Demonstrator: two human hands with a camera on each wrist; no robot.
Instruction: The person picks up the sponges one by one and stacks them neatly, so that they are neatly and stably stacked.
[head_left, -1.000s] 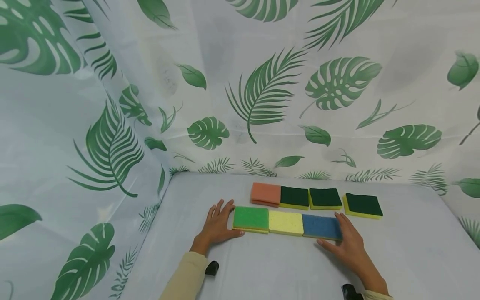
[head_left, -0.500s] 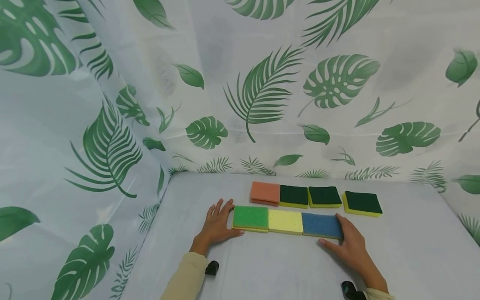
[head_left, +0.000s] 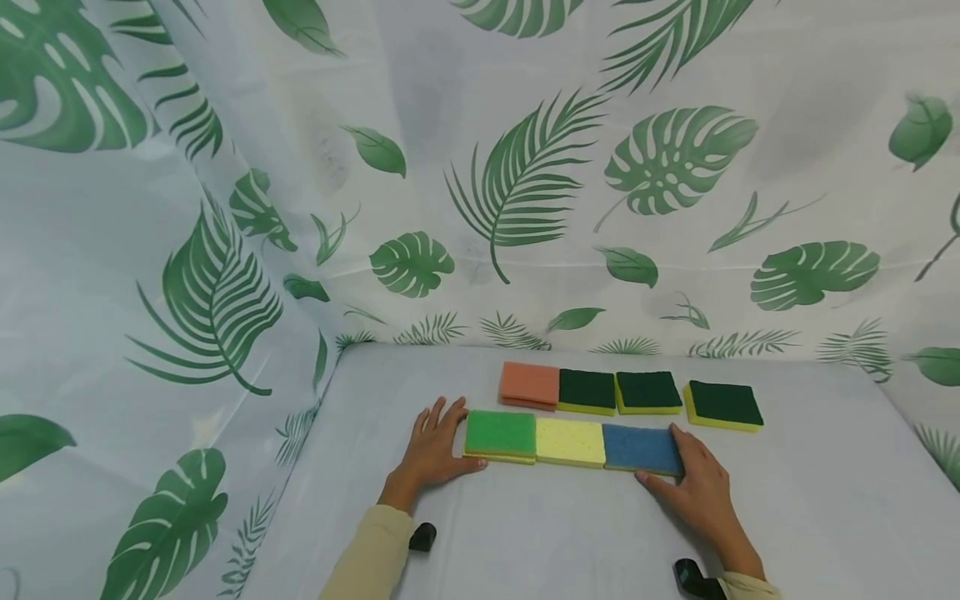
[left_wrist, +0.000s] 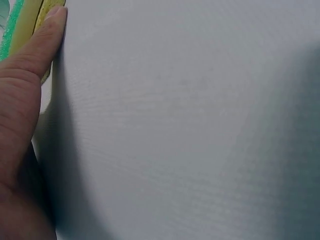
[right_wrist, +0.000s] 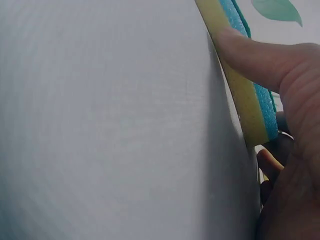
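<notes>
In the head view a green sponge (head_left: pixel 500 432), a light yellow sponge (head_left: pixel 570 441) and a blue sponge (head_left: pixel 642 448) lie edge to edge in a front row. My left hand (head_left: pixel 431 454) is at the green one's left end, fingers spread and fairly straight, index fingertip by the back corner. Its thumb (left_wrist: pixel 35 55) lies along the sponge's front edge, where yellow layers show in the left wrist view. My right hand (head_left: pixel 703 486) holds the blue sponge's right end, the thumb (right_wrist: pixel 255 57) pressed on its yellow front side. Its other fingers are partly hidden behind that end.
Behind stands a second row: an orange sponge (head_left: pixel 529 384), two dark green-topped ones, and another dark green-topped sponge (head_left: pixel 724 403) set apart at the right. A leaf-print sheet (head_left: pixel 480 208) hangs behind the white table (head_left: pixel 547 542). A black wrist device (head_left: pixel 422 537) shows below the left hand.
My right thumb has come in to the blue sponge's front edge. My left hand stays by the green sponge, and the front row keeps its place. The head view has shifted slightly.
</notes>
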